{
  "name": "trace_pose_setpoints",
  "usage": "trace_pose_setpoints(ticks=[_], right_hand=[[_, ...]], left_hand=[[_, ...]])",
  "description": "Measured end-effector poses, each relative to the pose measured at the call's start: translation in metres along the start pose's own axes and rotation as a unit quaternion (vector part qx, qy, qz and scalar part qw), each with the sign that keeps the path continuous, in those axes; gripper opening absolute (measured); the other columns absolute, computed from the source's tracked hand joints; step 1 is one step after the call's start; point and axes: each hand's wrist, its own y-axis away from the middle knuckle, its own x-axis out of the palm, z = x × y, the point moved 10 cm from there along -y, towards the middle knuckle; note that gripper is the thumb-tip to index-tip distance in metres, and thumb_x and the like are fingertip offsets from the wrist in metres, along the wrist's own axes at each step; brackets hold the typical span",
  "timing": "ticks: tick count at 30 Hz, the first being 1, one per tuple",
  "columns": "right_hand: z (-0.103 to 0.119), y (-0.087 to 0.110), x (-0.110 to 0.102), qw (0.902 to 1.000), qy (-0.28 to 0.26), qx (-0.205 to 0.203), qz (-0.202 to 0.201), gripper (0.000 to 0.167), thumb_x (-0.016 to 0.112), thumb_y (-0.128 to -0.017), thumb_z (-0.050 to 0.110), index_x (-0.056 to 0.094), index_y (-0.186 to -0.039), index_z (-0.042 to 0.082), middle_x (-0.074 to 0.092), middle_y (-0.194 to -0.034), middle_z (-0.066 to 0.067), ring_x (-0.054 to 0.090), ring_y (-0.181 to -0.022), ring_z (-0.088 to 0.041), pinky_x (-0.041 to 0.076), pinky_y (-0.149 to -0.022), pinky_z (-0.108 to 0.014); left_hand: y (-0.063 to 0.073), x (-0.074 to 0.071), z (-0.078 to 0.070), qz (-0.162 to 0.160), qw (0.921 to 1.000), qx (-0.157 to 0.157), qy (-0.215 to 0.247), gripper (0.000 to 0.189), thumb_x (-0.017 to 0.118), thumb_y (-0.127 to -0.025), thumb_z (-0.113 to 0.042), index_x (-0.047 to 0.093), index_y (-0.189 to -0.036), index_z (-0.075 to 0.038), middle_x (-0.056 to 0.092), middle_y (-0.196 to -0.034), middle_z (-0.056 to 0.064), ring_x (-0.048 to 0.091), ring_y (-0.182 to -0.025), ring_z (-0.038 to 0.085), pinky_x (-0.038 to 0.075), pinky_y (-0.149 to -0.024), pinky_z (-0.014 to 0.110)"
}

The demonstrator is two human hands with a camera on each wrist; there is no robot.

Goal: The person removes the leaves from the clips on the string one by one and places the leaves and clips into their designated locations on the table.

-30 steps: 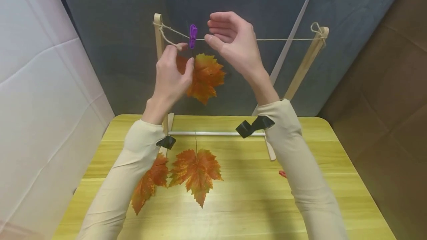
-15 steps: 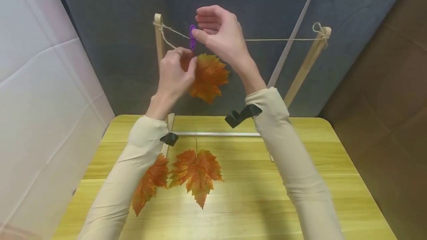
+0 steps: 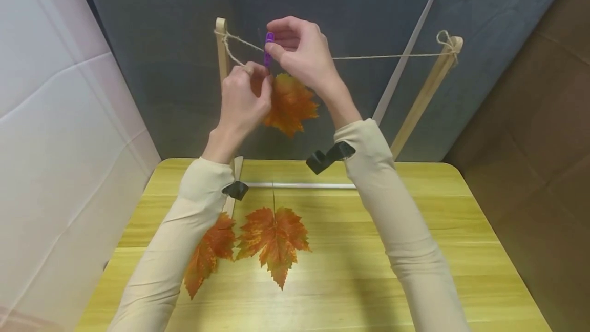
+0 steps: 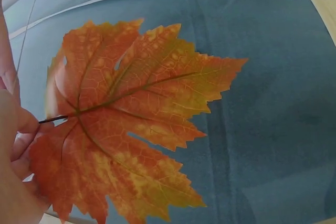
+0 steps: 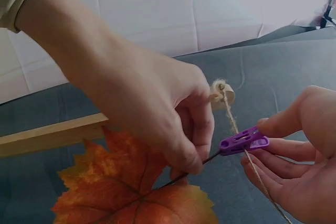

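Observation:
An orange maple leaf [image 4: 126, 108] hangs from my left hand [image 3: 244, 96], whose thumb and fingers pinch its thin dark stem [image 5: 210, 158]. The upper end of that stem reaches a purple clothespin [image 5: 244, 142] on the twine [image 3: 382, 57]. My right hand [image 3: 301, 55] pinches the clothespin's upper end between thumb and fingers. In the right wrist view the twine runs by the clothespin, close to the right fingertips. The leaf is below the line, partly hidden behind my left hand in the head view.
The twine is tied to two wooden posts, a left post [image 3: 222, 45] and a right post [image 3: 426, 99]. A white rod [image 3: 299, 185] spans low between them. Two more maple leaves lie on the yellow wooden table [image 3: 415, 281]: a middle leaf [image 3: 275, 242] and a left leaf [image 3: 209, 255], partly under my sleeve.
My right hand has moved left from beside the clothespin and now grips it. My left hand has shifted slightly right with the leaf.

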Motion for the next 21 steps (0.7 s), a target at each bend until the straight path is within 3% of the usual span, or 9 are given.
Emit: trace_pose_setpoints(ticks=[10, 21], right_hand=[[-0.0019, 0.0032, -0.0062, 0.9987, 0.05, 0.007, -0.012, 0.026, 0.069, -0.095, 0.015, 0.07, -0.119, 0.004, 0.074, -0.116, -0.008, 0.071, -0.106, -0.015, 0.053, -0.093, -0.02], [-0.002, 0.006, -0.0091, 0.9981, 0.035, -0.03, -0.042, 0.018, 0.069, -0.094, 0.011, 0.071, -0.11, 0.004, 0.075, -0.105, -0.008, 0.071, -0.095, -0.013, 0.053, -0.089, -0.019]], left_hand=[[-0.0012, -0.0016, -0.0057, -0.005, 1.0, 0.006, -0.006, 0.026, 0.061, -0.096, -0.02, 0.07, -0.101, 0.005, 0.07, -0.095, 0.021, 0.061, -0.09, 0.036, 0.047, -0.081, 0.044], [0.007, 0.0019, -0.0036, 0.005, 0.9999, 0.01, -0.001, 0.025, 0.061, -0.096, -0.018, 0.07, -0.099, 0.005, 0.073, -0.095, 0.021, 0.065, -0.086, 0.037, 0.05, -0.079, 0.045]])
